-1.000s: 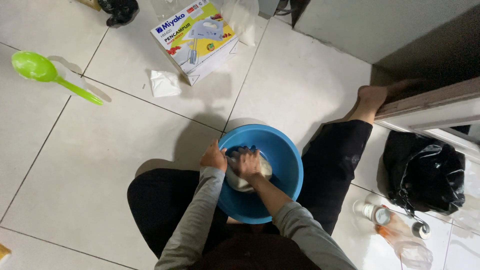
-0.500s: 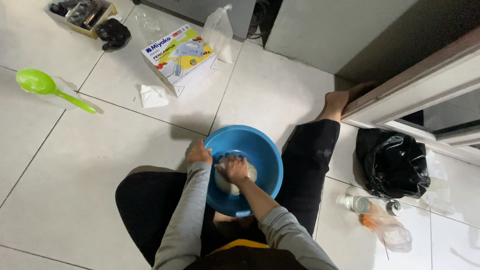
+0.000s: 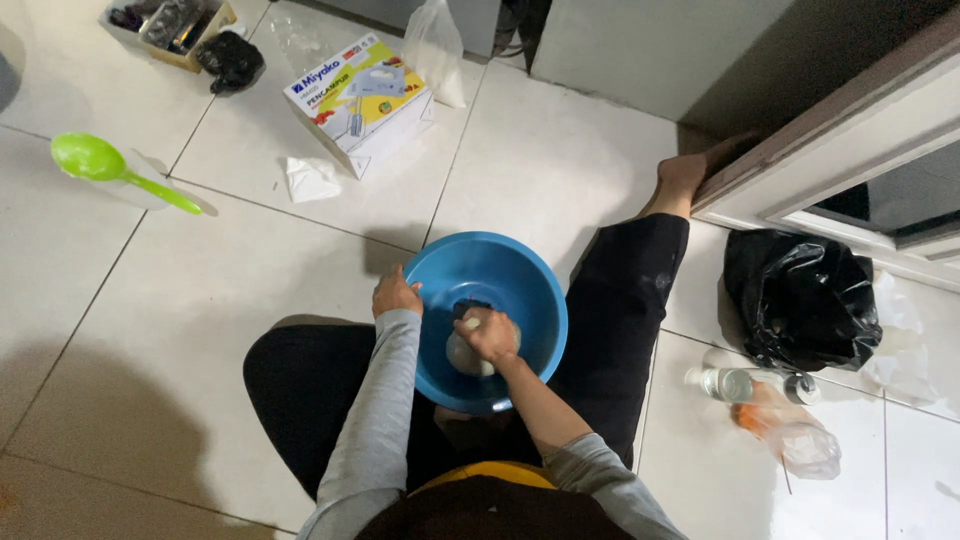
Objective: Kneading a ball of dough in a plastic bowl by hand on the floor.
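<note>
I sit on a tiled floor with a blue plastic bowl [image 3: 510, 270] between my legs. My left hand [image 3: 395, 295] grips the bowl's left rim. Inside the bowl my right hand [image 3: 487, 335] presses down on a pale lump of dough [image 3: 462, 358], fingers curled over it. Part of the dough is hidden under that hand. Grey sleeves cover both forearms.
A green ladle [image 3: 110, 168] lies at the far left. A printed cardboard box [image 3: 360, 100] and a crumpled white tissue [image 3: 310, 178] sit ahead. A black plastic bag [image 3: 800, 300], a clear bottle [image 3: 745, 383] and a plastic bag [image 3: 795, 435] lie to the right by a door frame [image 3: 830, 150].
The view has shifted, with the bowl now lower in frame. My right hand has kept working the dough in the bowl while my left hand stays on the rim.
</note>
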